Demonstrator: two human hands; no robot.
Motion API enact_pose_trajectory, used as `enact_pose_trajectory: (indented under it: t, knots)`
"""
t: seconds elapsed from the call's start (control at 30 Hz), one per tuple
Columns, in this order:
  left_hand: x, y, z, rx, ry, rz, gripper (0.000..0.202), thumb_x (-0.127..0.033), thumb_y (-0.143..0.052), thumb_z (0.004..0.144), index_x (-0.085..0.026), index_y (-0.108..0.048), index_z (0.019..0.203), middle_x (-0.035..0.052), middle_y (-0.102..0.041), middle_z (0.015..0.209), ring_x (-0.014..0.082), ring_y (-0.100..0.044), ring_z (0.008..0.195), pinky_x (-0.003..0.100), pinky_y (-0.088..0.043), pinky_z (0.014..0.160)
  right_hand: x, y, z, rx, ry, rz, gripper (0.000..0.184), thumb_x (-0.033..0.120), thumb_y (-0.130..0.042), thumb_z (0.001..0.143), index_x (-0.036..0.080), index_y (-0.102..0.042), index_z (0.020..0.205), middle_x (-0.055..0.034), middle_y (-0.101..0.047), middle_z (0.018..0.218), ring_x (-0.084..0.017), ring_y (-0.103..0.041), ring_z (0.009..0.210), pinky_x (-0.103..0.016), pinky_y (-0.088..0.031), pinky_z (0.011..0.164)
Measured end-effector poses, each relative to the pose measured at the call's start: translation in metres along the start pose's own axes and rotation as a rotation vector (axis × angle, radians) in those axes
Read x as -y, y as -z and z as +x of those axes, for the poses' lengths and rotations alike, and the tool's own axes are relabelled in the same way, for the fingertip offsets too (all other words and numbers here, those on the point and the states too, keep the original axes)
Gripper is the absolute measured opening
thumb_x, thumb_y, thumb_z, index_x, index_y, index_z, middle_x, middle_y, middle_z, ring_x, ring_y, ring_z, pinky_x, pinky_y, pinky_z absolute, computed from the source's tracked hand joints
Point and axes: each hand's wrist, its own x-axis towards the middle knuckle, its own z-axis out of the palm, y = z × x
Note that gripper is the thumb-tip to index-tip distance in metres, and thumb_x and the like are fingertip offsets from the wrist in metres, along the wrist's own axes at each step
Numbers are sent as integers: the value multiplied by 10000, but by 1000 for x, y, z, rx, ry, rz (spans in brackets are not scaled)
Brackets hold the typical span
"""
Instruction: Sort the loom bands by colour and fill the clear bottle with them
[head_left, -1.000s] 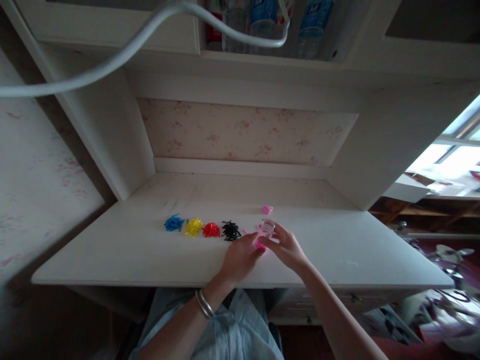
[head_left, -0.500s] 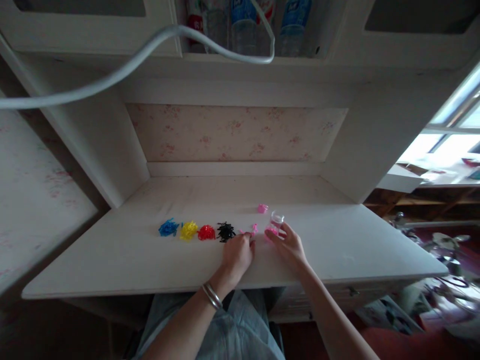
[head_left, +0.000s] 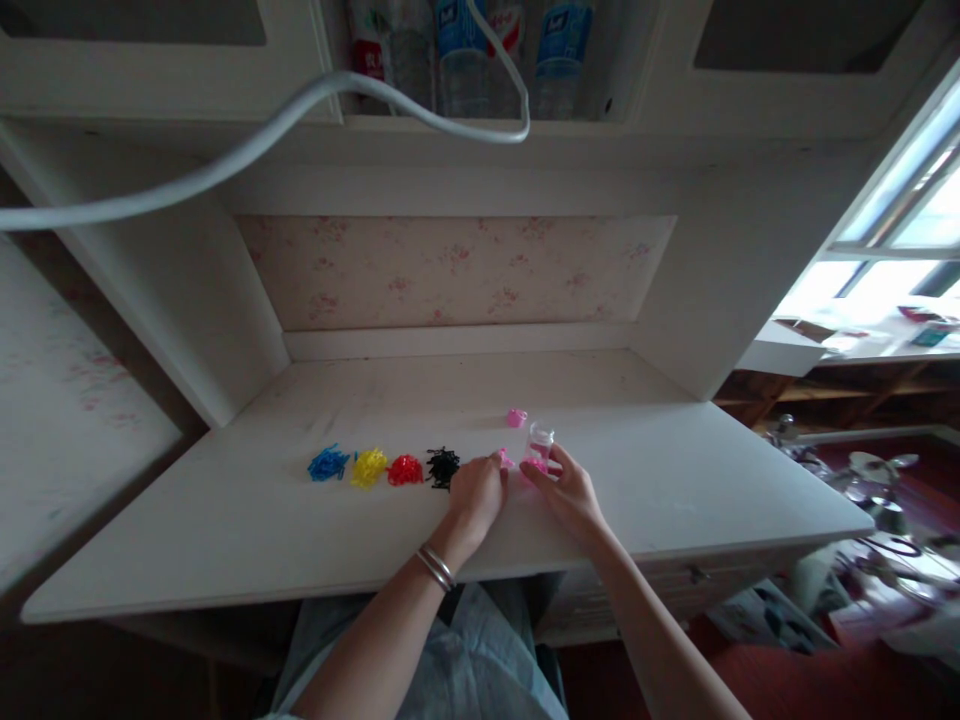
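Observation:
On the white desk (head_left: 225, 540) lie small heaps of rubber bands in a row: blue (head_left: 327, 464), yellow (head_left: 368, 467), red (head_left: 405, 470) and black (head_left: 442, 466). My left hand (head_left: 475, 495) rests with curled fingers pinching pink bands (head_left: 505, 460) just right of the black heap. My right hand (head_left: 568, 488) holds a small clear jar (head_left: 538, 445) upright on the desk, with pink bands inside it. A pink lid (head_left: 516, 418) lies just behind the jar.
A white cable (head_left: 225, 165) hangs across the top. Bottles (head_left: 461, 50) stand on the shelf above the desk. Side panels wall the desk nook on both sides. A window and cluttered floor are at the right.
The jar has come down from tilted in my right hand to upright on the desk. My left hand has moved up to the loose pink bands. The camera has shifted slightly.

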Motion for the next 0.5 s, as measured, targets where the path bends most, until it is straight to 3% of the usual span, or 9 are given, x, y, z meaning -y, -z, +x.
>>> enact_pose_trajectory:
  t: [0.2, 0.3, 0.43, 0.5]
  knots:
    - [-4, -1, 4, 13, 19, -15, 270, -247, -379, 902, -186, -635, 964, 110, -688, 892, 237, -655, 829, 332, -479, 717, -1, 0, 0, 5, -9, -11, 393, 456, -621, 740, 213, -598, 1048, -67, -664, 984, -224, -648, 858, -301, -519, 679]
    - [-1, 7, 3, -37, 29, -129, 248, -270, -417, 889, -193, -648, 936, 102, -696, 884, 225, -656, 821, 313, -470, 710, -5, 0, 0, 0, -6, 3, 411, 456, -630, 733, 210, -596, 1061, -72, -664, 987, -220, -648, 851, -300, -522, 676]
    - [5, 42, 5, -138, -47, -485, 236, -343, -484, 859, -191, -662, 890, 51, -703, 794, 162, -644, 728, 246, -456, 661, -7, -3, 1, 6, -21, 3, 454, 453, -659, 700, 206, -596, 1075, -66, -674, 951, -219, -652, 811, -295, -524, 638]
    - [4, 65, 6, -132, -77, -663, 278, -384, -488, 849, -178, -666, 902, 33, -687, 733, 135, -616, 640, 219, -444, 584, -5, -6, 0, 11, -25, 10, 459, 452, -664, 694, 207, -601, 1078, -59, -683, 906, -213, -653, 778, -294, -521, 630]
